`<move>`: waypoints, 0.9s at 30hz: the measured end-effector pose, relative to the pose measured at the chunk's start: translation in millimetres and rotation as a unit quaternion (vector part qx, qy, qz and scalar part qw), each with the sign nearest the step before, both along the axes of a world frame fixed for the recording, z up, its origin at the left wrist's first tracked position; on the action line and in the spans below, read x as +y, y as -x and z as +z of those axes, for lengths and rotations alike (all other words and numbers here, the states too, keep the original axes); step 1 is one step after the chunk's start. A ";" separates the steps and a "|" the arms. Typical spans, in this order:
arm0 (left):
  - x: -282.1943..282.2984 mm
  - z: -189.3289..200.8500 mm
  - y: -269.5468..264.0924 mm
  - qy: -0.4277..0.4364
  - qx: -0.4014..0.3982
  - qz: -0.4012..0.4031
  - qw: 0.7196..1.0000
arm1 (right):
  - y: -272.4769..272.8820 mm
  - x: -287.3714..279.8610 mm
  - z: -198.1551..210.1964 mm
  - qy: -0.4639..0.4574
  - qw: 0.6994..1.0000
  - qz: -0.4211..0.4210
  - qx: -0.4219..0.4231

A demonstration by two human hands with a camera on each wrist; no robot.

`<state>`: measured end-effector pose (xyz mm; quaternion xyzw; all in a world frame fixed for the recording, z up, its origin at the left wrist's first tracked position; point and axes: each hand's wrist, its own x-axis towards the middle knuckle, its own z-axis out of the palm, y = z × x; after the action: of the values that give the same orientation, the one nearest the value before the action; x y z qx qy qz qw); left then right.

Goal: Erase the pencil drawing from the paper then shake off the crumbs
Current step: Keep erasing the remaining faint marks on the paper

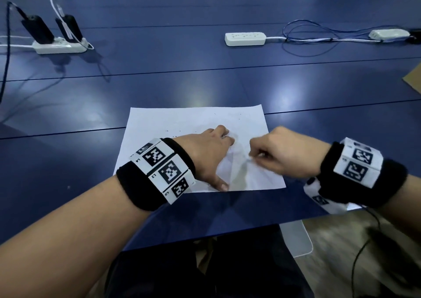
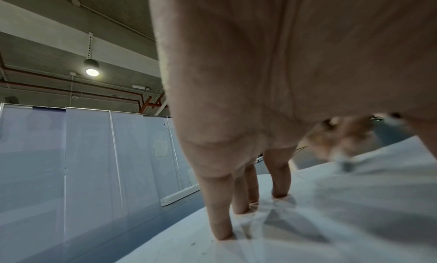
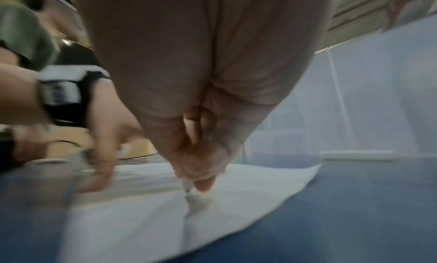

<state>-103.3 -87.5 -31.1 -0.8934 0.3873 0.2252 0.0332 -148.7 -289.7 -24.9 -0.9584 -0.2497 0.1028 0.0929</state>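
Blue desk (image 1: pixel 159 88) carries the paper (image 1: pixel 182 120); left hand (image 1: pixel 209 154) fingers (image 2: pixel 222 220) spread pinning it, right hand (image 1: pixel 278 154) pinching an eraser (image 3: pixel 187 186), best rubbed away from that anchor

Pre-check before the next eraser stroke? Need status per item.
1. Paper flat on table: ok.
2. Left hand presses paper, fingers straight: ok.
3. Right hand pinches eraser: ok, though blurred.
4. Eraser tip touching paper: ok, per right wrist view.
5. Pencil marks left under the hands: cannot tell.
6. Crumbs on paper, not yet shaken off: not ok.
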 end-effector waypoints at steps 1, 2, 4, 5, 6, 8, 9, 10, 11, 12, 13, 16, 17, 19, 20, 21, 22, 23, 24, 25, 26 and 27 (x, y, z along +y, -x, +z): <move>0.0 -0.7 0.1 0.001 -0.001 0.002 1.000 | 9.2 4.7 -1.1 -0.008 1.000 0.022 0.018; 0.2 -1.0 0.1 0.002 -0.001 0.003 1.000 | 15.0 8.3 -1.9 -0.014 0.999 0.038 0.036; 0.5 -0.7 0.9 0.004 0.001 0.002 1.000 | 10.0 8.1 -2.3 -0.007 0.999 0.032 0.035; 0.6 0.0 1.1 0.003 0.001 0.000 1.000 | 0.6 4.5 -2.5 0.003 1.000 0.010 0.014; 0.6 0.8 1.1 0.001 0.002 -0.001 1.000 | -9.2 -0.7 -1.9 0.015 1.000 -0.019 -0.003; 0.2 1.9 1.3 0.000 0.001 -0.002 1.000 | -21.0 -9.3 -0.9 0.027 0.998 -0.053 -0.024; 0.3 2.0 1.0 0.000 0.000 -0.001 1.000 | -21.0 -9.3 -1.4 0.026 0.998 -0.054 -0.028; -0.1 1.9 1.1 0.002 -0.001 -0.001 1.000 | -15.6 -5.8 -0.6 0.018 0.999 -0.040 -0.027; -0.2 1.3 1.2 0.003 -0.003 0.000 1.000 | -8.1 -0.6 -1.6 0.008 1.000 -0.015 -0.015; -0.3 0.9 1.0 0.003 -0.004 0.000 1.000 | 1.1 6.6 -2.2 -0.005 1.000 0.011 0.007; -0.1 0.4 1.2 0.004 -0.004 0.001 1.000 | 8.8 12.9 -3.6 -0.017 0.999 0.027 0.032; 0.5 0.6 1.7 0.008 -0.002 0.002 1.000 | -1.0 15.5 -3.8 -0.004 1.000 0.017 0.021; 0.5 0.9 1.6 0.008 -0.001 0.000 1.000 | -12.8 11.8 -2.8 0.008 1.000 -0.010 0.000; 0.3 2.0 1.5 0.008 0.000 -0.001 1.000 | -31.6 3.3 1.1 0.026 0.998 -0.061 -0.012; 0.2 2.3 1.5 0.008 -0.001 -0.002 1.000 | -35.5 2.3 2.3 0.028 0.997 -0.069 -0.013; 0.1 2.4 1.6 0.009 -0.003 -0.003 1.000 | -34.2 4.4 2.6 0.026 0.998 -0.063 -0.014; 0.2 2.2 1.4 0.010 -0.005 -0.004 1.000 | -28.8 9.3 3.0 0.020 0.999 -0.044 -0.017; 0.1 2.1 1.5 0.010 -0.006 -0.005 1.000 | -20.7 15.2 2.4 0.012 1.000 -0.017 -0.012; 0.3 2.1 1.6 0.010 -0.004 -0.004 1.000 | -12.4 20.9 1.1 0.001 1.000 0.006 0.004; 0.2 2.0 1.7 0.011 -0.002 -0.003 1.000 | -7.5 24.6 0.3 -0.004 1.000 0.021 0.019; 0.1 1.9 1.6 0.012 0.000 -0.003 1.000 | -7.2 26.1 0.1 0.002 0.999 0.023 0.025; 0.3 1.6 1.7 0.011 0.001 -0.003 1.000 | -11.6 25.4 0.1 0.010 1.000 0.011 0.017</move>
<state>-105.0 -87.2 -29.5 -0.8923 0.3928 0.2212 0.0236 -137.1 -264.3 -24.8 -0.9547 -0.2574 0.1224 0.0859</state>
